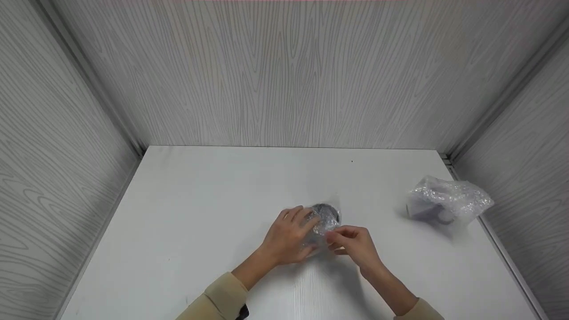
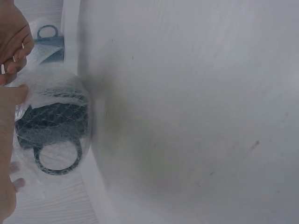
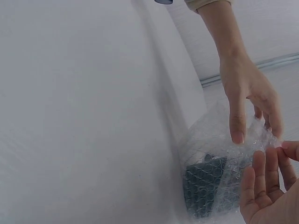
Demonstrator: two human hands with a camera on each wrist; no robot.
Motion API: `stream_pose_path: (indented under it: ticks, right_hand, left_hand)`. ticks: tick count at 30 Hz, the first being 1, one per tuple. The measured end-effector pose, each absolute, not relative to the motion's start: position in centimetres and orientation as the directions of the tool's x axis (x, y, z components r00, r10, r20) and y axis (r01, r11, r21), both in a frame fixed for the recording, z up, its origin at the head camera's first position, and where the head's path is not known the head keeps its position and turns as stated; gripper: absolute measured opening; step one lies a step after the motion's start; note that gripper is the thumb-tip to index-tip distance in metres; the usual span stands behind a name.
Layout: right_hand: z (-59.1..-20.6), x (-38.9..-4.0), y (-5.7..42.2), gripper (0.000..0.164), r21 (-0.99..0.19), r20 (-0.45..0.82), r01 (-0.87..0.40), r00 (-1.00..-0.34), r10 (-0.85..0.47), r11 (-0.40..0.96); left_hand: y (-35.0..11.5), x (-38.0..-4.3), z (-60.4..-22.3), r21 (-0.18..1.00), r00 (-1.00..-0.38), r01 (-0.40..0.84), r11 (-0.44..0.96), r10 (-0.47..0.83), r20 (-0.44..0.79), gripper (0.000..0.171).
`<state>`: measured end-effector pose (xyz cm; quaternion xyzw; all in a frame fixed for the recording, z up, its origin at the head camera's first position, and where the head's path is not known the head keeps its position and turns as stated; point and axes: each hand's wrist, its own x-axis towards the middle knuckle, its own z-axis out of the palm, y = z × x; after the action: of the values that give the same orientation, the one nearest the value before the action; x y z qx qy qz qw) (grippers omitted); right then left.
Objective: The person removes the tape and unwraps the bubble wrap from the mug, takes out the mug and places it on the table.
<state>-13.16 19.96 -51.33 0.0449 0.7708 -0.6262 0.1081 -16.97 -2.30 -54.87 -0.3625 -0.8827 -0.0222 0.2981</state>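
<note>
A dark mug [image 1: 328,215] wrapped in clear bubble wrap [image 3: 201,137] stands near the middle of the white table. In the left wrist view the mug's ring handle [image 2: 58,172] shows through the plastic. My left hand [image 1: 288,235] holds the wrapped mug from its left side, thumb nearer me and fingers spread over the wrap. At the mug's near right side, my right hand [image 1: 353,244] pinches an edge of the bubble wrap between thumb and index finger. Its other fingers [image 3: 259,177] are loosely bent beside the wrap.
A second mug [image 1: 422,209], partly covered by loose bubble wrap [image 1: 466,200], is at the table's right side. Grey wood-grain panels [image 1: 275,75] enclose the back and both sides of the white table [image 1: 200,191].
</note>
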Motion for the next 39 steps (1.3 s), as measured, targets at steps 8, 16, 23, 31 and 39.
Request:
stream_pose_path:
  ticks: [8,16,23,31,39]
  right_hand:
    - [-51.2,-13.4,19.9,0.025,-0.958,-0.224,0.210,-0.973,-0.056,0.195]
    - [-51.2,-13.7,19.9,0.026,-0.958,-0.225,0.212,-0.973,-0.053,0.192]
    - [-51.2,-13.8,19.9,0.027,-0.955,-0.235,0.222,-0.971,-0.046,0.196]
    - [-51.0,-13.8,19.9,0.028,-0.954,-0.234,0.223,-0.972,-0.034,0.198]
    - [-51.0,-13.7,19.9,0.027,-0.949,-0.243,0.232,-0.970,-0.027,0.214]
  left_hand:
    - [-2.5,-17.0,-55.5,-0.193,-0.483,0.652,0.734,0.597,0.641,0.073]
    - [-2.9,-16.4,-56.2,-0.223,-0.407,0.665,0.712,0.597,0.692,0.064]
    - [-3.2,-15.4,-56.6,-0.247,-0.324,0.698,0.672,0.604,0.728,0.051]
    - [-2.7,-15.0,-57.1,-0.312,-0.276,0.701,0.642,0.647,0.711,0.042]
    - [-2.3,-14.8,-57.8,-0.316,-0.349,0.671,0.671,0.662,0.663,0.053]
